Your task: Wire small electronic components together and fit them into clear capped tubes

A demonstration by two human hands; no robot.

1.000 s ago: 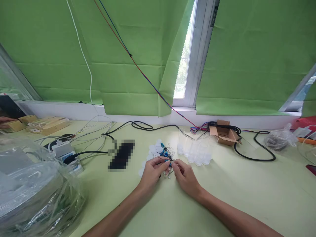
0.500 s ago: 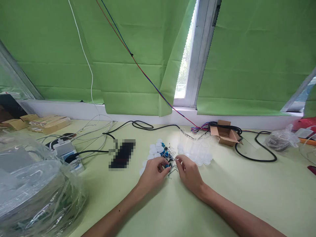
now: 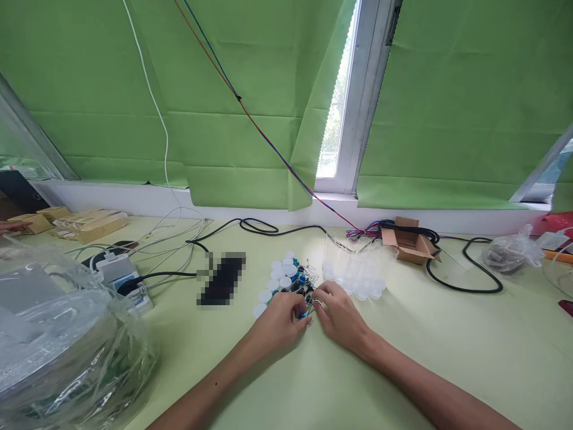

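Observation:
A loose pile of small blue and black electronic components with thin wire leads (image 3: 305, 279) lies on the pale green table. My left hand (image 3: 283, 315) is at the near left side of the pile, thumb and fingers closed on a small blue component (image 3: 303, 314). From the right, my right hand (image 3: 339, 309) reaches into the near part of the pile, its fingertips bent together among the leads. What they grip, if anything, is too small to make out. White round caps (image 3: 277, 274) border the pile on the left. Behind my right hand is a group of clear plastic tubes (image 3: 358, 276).
A blurred dark rectangle (image 3: 222, 279) and a power strip (image 3: 136, 292) lie left. A large plastic-wrapped spool (image 3: 67, 340) fills the near left. Black cable (image 3: 465, 291) loops by a small open cardboard box (image 3: 409, 246). Another person's hand (image 3: 13, 226) touches boxes far left.
My left hand has drawn slightly toward me, with the blue component now showing at its fingertips. My right fingers have shifted a little left. Another person's hand has appeared at the far left.

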